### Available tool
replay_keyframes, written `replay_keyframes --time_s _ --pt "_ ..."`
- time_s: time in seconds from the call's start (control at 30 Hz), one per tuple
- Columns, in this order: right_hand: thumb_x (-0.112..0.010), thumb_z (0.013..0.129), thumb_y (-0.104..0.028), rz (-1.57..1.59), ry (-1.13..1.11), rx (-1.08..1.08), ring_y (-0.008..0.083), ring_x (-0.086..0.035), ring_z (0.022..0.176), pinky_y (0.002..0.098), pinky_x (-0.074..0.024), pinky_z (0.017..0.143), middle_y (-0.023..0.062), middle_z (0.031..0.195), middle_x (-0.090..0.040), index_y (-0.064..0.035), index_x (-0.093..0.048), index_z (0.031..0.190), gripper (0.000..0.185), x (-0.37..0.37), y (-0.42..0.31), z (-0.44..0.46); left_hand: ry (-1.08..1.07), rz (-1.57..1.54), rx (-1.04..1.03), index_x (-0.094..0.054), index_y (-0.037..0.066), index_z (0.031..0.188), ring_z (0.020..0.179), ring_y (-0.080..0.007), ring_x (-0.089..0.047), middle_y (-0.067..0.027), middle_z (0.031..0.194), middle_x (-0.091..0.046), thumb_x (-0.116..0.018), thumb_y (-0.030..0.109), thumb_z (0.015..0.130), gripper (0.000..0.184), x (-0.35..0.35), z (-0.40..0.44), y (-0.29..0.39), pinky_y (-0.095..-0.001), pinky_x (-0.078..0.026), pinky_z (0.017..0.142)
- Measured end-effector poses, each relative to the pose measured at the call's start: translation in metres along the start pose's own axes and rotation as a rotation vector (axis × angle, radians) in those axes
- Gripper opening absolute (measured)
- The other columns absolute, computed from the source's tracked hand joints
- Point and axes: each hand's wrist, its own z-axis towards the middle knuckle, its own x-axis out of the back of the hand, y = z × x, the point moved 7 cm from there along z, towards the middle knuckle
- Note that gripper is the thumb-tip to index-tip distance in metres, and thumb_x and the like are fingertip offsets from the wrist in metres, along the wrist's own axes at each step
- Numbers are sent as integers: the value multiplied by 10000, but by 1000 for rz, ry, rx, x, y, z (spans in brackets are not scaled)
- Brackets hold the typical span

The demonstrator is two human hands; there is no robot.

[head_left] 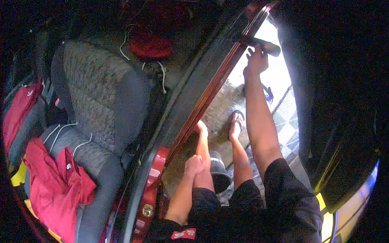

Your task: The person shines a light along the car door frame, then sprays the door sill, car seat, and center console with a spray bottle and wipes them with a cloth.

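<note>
My right hand (257,61) is at the end of my outstretched arm, near the far end of the open car doorway. Its fingers are bent up against a dark cylindrical object (267,47), one end of which reaches the red door frame (210,87). Glare hides what kind of object it is and how much of it is inside the hand. My left hand (194,164) rests on my left leg just below the knee, fingers curled, with nothing visible in them.
A patterned car seat (91,83) stands left of the doorway, with a red garment (58,182) on its cushion. Another red cloth (150,45) lies farther in. Between my legs is a dark bucket (221,172). A small dark item (268,94) sits beyond my right forearm, near patterned flooring (287,121).
</note>
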Motion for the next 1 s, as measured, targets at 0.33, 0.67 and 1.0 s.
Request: replay_keyframes --time_s 0.33,0.67,1.0 --pt "-582 863 53 256 -241 260 182 -595 730 242 -499 544 87 972 -589 -45 -557 1134 289 -6 24 17 3 50 -34 -653 27 989 1104 -373 -540 -212 1165 -569 -514 360 837 392 10 -9 15 -469 -462 929" --pt "-625 849 -90 11 -179 269 229 -604 828 302 -495 661 122 1067 -575 -37 -532 1196 363 27 24 -4 287 144 -143 -664 30 914 1069 -400 -572 -212 1103 -602 -560 335 813 337 6 -7 19 -486 -499 868" --pt "-668 836 -233 -767 -262 481 276 -614 926 362 -490 778 158 1161 -561 -30 -507 1259 496 104 26 -3 139 106 -53 -692 64 885 834 -359 -669 -161 908 -685 -579 279 794 259 8 -9 25 -492 -542 755"
